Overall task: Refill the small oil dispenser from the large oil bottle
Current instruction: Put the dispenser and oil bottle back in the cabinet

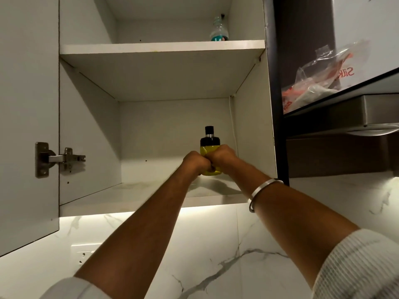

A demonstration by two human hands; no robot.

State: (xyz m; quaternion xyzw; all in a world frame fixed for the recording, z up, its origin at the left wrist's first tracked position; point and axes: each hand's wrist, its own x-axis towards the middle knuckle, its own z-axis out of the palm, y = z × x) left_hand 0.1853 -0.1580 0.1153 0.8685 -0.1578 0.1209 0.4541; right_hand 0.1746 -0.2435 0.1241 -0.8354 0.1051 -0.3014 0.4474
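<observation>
A small oil dispenser with yellow oil, a black shoulder and a black-and-silver spout stands at the back right of the lower cabinet shelf. Both my arms reach up into the cabinet. My left hand grips the dispenser's left side, and my right hand grips its right side, fingers curled round the body. The hands hide most of the yellow body. My right wrist wears a silver bangle. No large oil bottle is in view.
The cabinet door stands open on the left with its hinge. A small clear bottle stands on the upper shelf. A plastic bag lies atop the range hood on the right. A marble backsplash with an outlet lies below.
</observation>
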